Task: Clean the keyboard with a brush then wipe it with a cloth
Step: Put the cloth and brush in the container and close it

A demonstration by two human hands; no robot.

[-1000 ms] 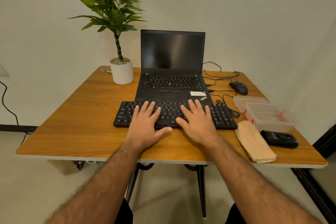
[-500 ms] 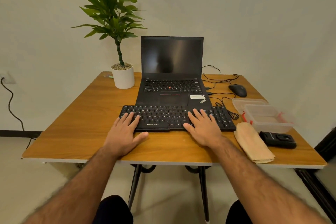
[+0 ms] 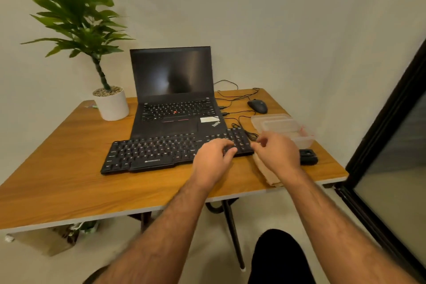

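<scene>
A black external keyboard [image 3: 156, 153] lies across the wooden table [image 3: 69, 168], in front of an open black laptop [image 3: 175, 104]. My left hand [image 3: 213, 160] rests on the keyboard's right part, fingers relaxed on the keys. My right hand [image 3: 277, 152] hovers just past the keyboard's right end with loosely curled fingers and holds nothing. A folded beige cloth [image 3: 268, 174] lies under that hand, mostly hidden. No brush shows.
A clear plastic container [image 3: 285, 125] with a lid stands just beyond my right hand. A small black device [image 3: 309, 157] lies to its right. A mouse [image 3: 258, 106] and cables sit behind. A potted plant [image 3: 111, 105] is at back left; a dark door frame [image 3: 380, 122] is close on the right.
Both hands moved right. My left hand went from the keyboard's left end to its right part. My right hand left the keys and now hovers over the cloth. The view turned right.
</scene>
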